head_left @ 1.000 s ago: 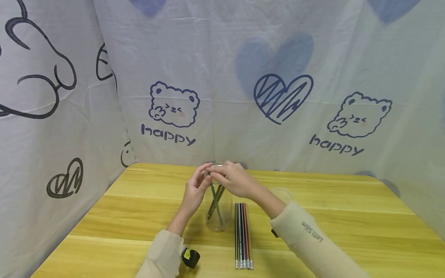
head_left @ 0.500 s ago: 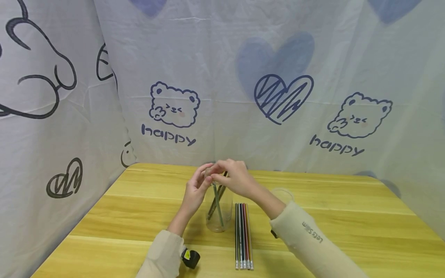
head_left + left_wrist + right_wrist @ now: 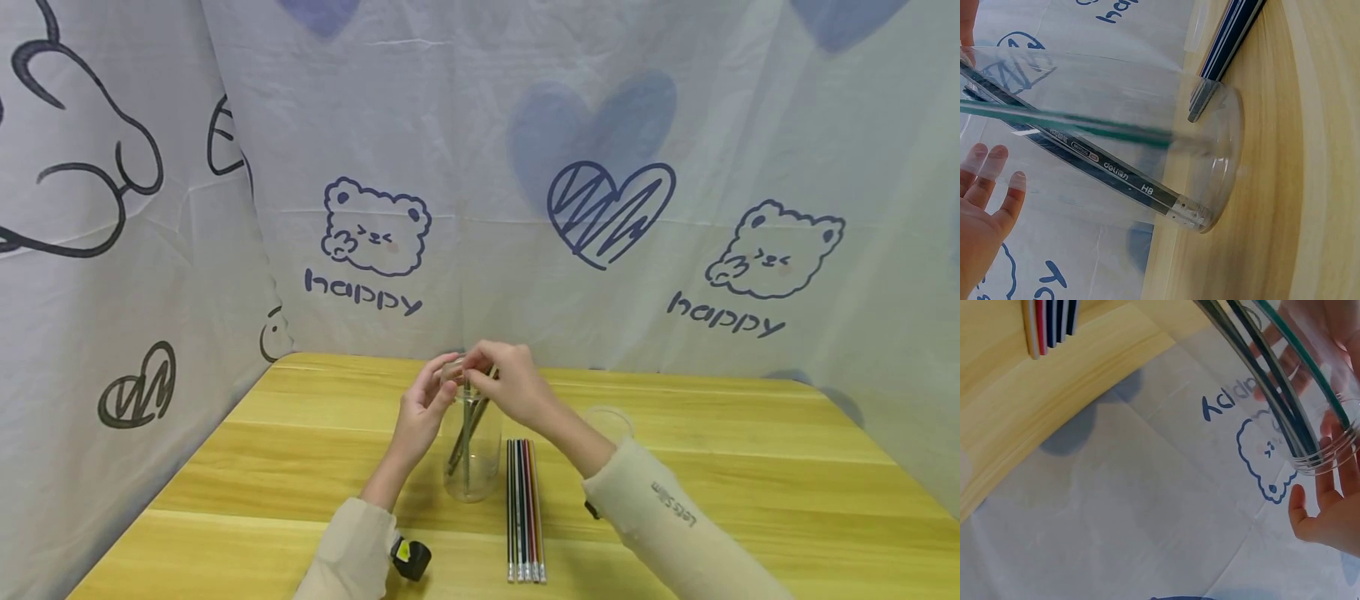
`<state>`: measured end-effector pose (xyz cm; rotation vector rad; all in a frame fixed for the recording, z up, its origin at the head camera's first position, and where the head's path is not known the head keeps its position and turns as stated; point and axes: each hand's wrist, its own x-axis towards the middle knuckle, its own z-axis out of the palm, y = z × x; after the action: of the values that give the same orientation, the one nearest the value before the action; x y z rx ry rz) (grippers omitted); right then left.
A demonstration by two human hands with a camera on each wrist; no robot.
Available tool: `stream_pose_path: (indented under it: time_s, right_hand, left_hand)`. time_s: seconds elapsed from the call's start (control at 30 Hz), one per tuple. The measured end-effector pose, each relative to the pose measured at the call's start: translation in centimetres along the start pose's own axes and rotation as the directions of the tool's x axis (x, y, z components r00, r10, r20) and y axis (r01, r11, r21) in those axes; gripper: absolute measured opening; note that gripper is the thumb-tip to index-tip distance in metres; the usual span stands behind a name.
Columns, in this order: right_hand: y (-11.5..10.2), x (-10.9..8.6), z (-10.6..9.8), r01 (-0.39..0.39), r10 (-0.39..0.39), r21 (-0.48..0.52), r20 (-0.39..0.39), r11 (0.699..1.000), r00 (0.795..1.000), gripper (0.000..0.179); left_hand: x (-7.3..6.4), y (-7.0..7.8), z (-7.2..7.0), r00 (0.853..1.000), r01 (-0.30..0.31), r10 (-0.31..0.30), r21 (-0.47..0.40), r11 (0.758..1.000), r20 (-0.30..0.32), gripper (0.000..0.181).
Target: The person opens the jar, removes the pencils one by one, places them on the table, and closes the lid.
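Observation:
A clear jar (image 3: 489, 454) stands upright on the table. My left hand (image 3: 420, 410) holds it near the mouth from the left, thumb on the near side. My right hand (image 3: 517, 387) is over the mouth, its thumb and index finger pinching the top of a green pencil (image 3: 467, 442). That pencil hangs nearly vertical inside the jar; its lower end (image 3: 1191, 144) is blurred in the left wrist view. Two dark pencils (image 3: 1116, 172), one lettered HB, lean together in the jar with metal-ferruled ends at the bottom.
Right of the jar, several pencils (image 3: 527, 508) lie side by side, ferrules toward me. A clear round lid-like thing (image 3: 630, 419) lies partly behind my right forearm. A patterned white cloth (image 3: 480, 250) hangs behind the wooden table (image 3: 720, 492).
My right hand has moved slightly right, and the green pencil has swung from leaning left to nearly upright. The left hand and the jar have stayed in place.

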<state>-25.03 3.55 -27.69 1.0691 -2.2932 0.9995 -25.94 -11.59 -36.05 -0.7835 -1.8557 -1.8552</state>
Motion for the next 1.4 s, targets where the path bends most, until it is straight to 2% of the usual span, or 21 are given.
stream_pose_path:
  time_s: [0.27,0.5,0.93,1.17,1.4]
  right_hand:
    - [0.7,-0.2,-0.1,0.096,-0.095,0.003,-0.142,0.995,0.985,0.01]
    - [0.8,-0.4,-0.4,0.097,-0.084,0.051,-0.221,0.994,0.972,0.027]
    - [0.8,-0.1,-0.9,0.116,-0.053,0.151,-0.366,0.982,0.929,0.049]
    - [0.6,-0.1,-1.3,0.122,-0.038,0.157,-0.457,0.98,0.889,0.053]
    - [0.8,0.0,-1.9,0.219,-0.086,0.183,-0.547,0.958,0.833,0.046]
  left_hand:
    - [0.0,-0.3,0.1,1.0,-0.014,0.014,-0.027,1.0,0.005,0.037]
    - [0.0,-0.4,0.1,1.0,-0.022,0.022,-0.017,1.0,-0.006,0.037]
    - [-0.1,-0.3,0.1,1.0,-0.026,0.026,-0.014,1.0,0.005,0.038]
    - [0.0,-0.3,0.0,1.0,-0.019,0.019,-0.014,1.0,0.004,0.037]
    - [0.0,-0.3,0.1,1.0,-0.022,0.022,-0.025,0.999,0.0,0.035]
